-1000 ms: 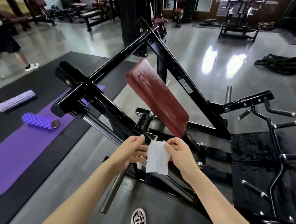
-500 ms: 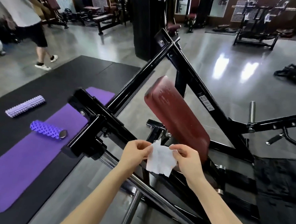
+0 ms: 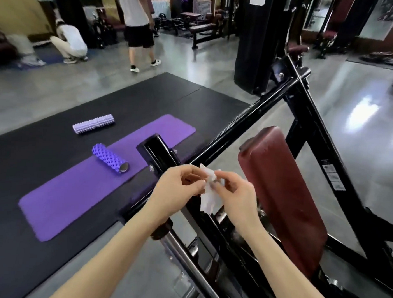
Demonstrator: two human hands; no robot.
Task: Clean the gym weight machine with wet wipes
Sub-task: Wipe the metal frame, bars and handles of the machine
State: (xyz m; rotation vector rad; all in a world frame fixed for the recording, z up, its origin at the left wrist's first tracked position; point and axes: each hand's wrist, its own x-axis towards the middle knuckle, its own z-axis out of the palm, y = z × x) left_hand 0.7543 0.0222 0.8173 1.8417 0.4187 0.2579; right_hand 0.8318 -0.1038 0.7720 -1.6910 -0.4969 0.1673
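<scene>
A white wet wipe (image 3: pixel 209 195) hangs crumpled between my two hands in the middle of the view. My left hand (image 3: pixel 177 189) pinches its upper left part and my right hand (image 3: pixel 236 196) pinches its upper right part. Both hands hover just above the black frame (image 3: pixel 327 151) of the weight machine, over the arm that ends in a square black tube (image 3: pixel 156 151). The machine's dark red pad (image 3: pixel 286 194) slopes down to the right of my right hand.
A purple mat (image 3: pixel 86 184) lies on a black floor mat (image 3: pixel 31 163) to the left, with two purple foam rollers (image 3: pixel 110 159) (image 3: pixel 93 123). A person (image 3: pixel 138 25) walks away at the back; another (image 3: pixel 70 39) crouches at the far left. More machines stand behind.
My view has swung left and up, bringing the mat and the people into sight. My hands have drawn closer together, and the wipe is now bunched instead of spread flat.
</scene>
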